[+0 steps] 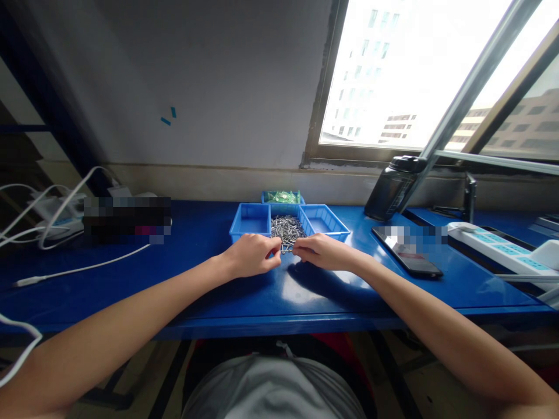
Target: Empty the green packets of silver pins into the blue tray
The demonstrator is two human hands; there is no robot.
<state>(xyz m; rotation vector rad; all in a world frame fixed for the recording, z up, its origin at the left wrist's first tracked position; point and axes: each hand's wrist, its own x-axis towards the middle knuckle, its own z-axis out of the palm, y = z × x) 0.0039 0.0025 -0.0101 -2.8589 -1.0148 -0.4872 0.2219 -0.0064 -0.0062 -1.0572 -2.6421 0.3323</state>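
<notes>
A heap of small, slender metal pieces (286, 228), like screws or pins, lies between two blue bins. My left hand (254, 255) is closed at the near left of the heap, its thumb and fingers pinched together. Facing it from the near right, my right hand (322, 251) is closed too, fingertips pointing at the left hand's. What either pinch holds is too small to make out. The left blue bin (250, 220) stands just beyond my left hand, and the right blue bin (324, 220) just beyond my right.
Behind the heap, a third blue bin (264, 198) holds green plastic packets (283, 197). On the blue table (244, 297), a phone (408, 253), a black bottle (393, 189) and a white power strip (498, 247) are at right. White cables (96, 270) run along the left.
</notes>
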